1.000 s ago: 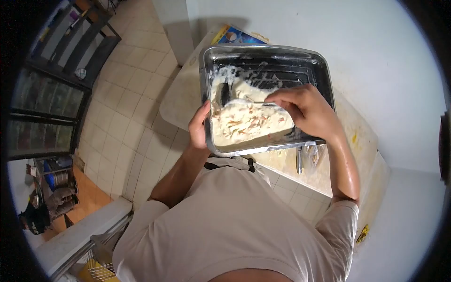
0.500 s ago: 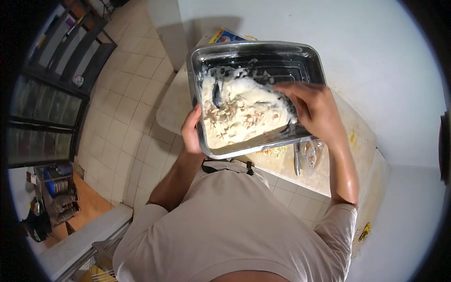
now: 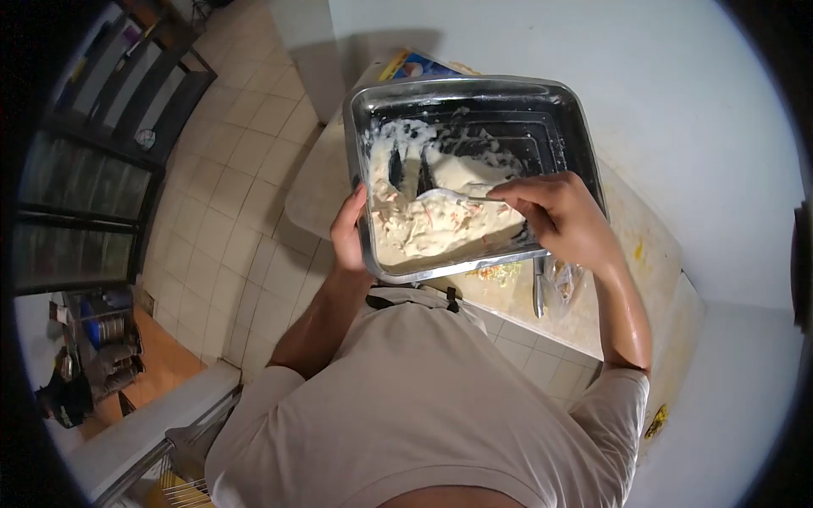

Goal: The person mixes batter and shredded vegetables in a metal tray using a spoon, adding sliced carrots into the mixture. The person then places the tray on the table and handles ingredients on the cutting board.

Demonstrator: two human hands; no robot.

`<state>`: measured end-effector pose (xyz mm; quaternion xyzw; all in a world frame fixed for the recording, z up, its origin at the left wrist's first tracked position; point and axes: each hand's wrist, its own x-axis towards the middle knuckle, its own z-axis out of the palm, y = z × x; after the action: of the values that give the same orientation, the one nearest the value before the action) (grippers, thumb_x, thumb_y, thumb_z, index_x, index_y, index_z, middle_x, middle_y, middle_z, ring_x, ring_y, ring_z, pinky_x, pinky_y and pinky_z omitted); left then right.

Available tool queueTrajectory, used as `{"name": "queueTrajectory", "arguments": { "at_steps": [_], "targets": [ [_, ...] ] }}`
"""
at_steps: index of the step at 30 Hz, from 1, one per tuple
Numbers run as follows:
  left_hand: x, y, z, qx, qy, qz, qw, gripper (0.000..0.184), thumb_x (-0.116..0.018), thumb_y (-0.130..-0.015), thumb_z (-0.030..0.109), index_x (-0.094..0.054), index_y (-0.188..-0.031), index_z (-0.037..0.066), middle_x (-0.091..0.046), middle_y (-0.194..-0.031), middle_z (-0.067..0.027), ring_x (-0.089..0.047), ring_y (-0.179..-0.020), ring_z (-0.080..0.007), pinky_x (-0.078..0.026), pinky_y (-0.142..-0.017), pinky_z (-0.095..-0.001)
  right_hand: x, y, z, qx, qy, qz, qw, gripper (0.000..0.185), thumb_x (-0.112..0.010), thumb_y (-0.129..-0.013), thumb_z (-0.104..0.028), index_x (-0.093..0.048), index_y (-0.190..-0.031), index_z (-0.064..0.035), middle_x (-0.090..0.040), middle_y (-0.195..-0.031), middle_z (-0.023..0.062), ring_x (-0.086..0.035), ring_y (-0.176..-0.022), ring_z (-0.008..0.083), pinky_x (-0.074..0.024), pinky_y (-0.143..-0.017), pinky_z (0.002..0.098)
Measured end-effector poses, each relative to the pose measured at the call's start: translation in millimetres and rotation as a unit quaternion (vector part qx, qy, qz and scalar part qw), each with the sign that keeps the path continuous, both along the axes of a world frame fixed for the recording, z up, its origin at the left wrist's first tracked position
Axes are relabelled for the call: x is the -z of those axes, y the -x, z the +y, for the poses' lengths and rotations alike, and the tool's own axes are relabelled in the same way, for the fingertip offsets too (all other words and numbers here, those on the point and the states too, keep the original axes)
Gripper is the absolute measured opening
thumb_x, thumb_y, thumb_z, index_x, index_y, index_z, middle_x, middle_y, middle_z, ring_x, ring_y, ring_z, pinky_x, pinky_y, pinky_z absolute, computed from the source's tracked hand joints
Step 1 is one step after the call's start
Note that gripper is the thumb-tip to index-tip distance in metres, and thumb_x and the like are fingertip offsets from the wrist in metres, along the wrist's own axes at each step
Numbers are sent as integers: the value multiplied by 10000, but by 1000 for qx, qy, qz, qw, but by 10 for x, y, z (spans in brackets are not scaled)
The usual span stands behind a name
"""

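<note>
A rectangular metal pan is tilted toward me, with a creamy white mixture flecked with orange bits gathered at its lower left. My left hand grips the pan's left edge, thumb over the rim and the other fingers hidden. My right hand pinches the handle of a metal spoon over the pan. Its bowl is coated and sits in the mixture, so its outline is only partly visible. Dark streaks of bare metal show at the upper left of the mixture.
Below the pan, on the pale countertop, lie a knife, a clear plastic bag and shredded vegetable bits. A blue and yellow package is behind the pan. A dark shelf stands at the left, across the tiled floor.
My right hand has moved down, and the spoon now shows in the mixture. More bare metal is exposed at the upper left. The pan has shifted slightly right.
</note>
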<state>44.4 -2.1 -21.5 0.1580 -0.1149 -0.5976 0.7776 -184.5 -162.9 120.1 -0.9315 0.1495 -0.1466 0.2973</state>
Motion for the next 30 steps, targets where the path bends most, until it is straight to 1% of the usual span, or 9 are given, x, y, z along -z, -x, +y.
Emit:
{"name": "queueTrajectory", "arguments": {
  "at_steps": [6,9,10,16,19,22,25,27,30],
  "targets": [
    [-137,110,-29,-32,-48,-11,998,466,-453,-1037,336,-554,-1363,19,-639,-1309,-126,-629,-1169,-260,-482,-1029,-413,-83,136,280,-15,36,-28,999,369,-624,-737,132,-741,-1052,-21,-726,-874,137,-704,-742,298,-543,-619,371],
    [-128,109,-23,-16,-25,-21,999,468,-455,-1036,338,-554,-1363,19,-632,-1322,-126,-616,-1192,-256,-472,-1043,-413,-97,148,428,20,151,85,985,363,-634,-722,127,-749,-1026,-34,-728,-869,116,-703,-730,285,-536,-599,375],
    [-112,113,-29,-19,-23,-25,999,470,-455,-1036,340,-552,-1366,19,-633,-1322,-127,-616,-1192,-257,-472,-1044,-412,-40,131,431,29,165,81,982,348,-658,-706,104,-758,-1002,-50,-725,-853,112,-689,-695,284,-526,-579,384],
    [-43,72,-8,-8,-27,-30,999,495,-463,-1038,358,-528,-1391,18,-625,-1333,-137,-619,-1193,-257,-476,-1045,-404,11,-190,18,45,121,-87,988,244,-675,-810,65,-757,-1004,-59,-738,-865,137,-665,-640,314,-524,-572,384],
    [-55,59,19,-1,-35,-22,999,510,-464,-1041,370,-516,-1403,16,-617,-1344,-144,-625,-1186,-257,-481,-1040,-399,8,-503,-182,93,144,-15,985,207,-676,-849,-31,-763,-1020,-110,-728,-810,134,-702,-711,322,-550,-626,428],
    [-148,39,33,5,-33,-22,999,515,-453,-1048,379,-512,-1408,14,-611,-1353,-150,-627,-1187,-259,-481,-1042,-396,76,-749,-319,52,180,-40,981,195,-680,-851,-30,-768,-1005,-111,-724,-791,138,-699,-706,331,-546,-635,427],
    [-178,31,49,27,-7,-19,999,518,-437,-1056,382,-510,-1412,14,-609,-1357,-151,-621,-1201,-261,-479,-1047,-394,53,-765,-316,-21,122,-31,992,178,-670,-873,-32,-765,-1009,-99,-729,-830,146,-703,-747,338,-545,-678,434],
    [-152,30,50,44,30,-27,998,517,-423,-1062,381,-506,-1417,14,-607,-1361,-152,-614,-1213,-262,-480,-1048,-394,116,-704,-305,-65,64,-19,996,212,-649,-852,42,-750,-1015,-48,-743,-897,155,-714,-811,324,-551,-720,410],
    [-70,25,65,9,-24,-41,999,525,-416,-1063,385,-501,-1420,9,-606,-1360,-157,-613,-1216,-268,-484,-1046,-406,130,-642,-239,-107,-3,10,994,240,-624,-840,94,-741,-1017,-16,-747,-939,162,-717,-868,326,-554,-754,404]
  ]
}}
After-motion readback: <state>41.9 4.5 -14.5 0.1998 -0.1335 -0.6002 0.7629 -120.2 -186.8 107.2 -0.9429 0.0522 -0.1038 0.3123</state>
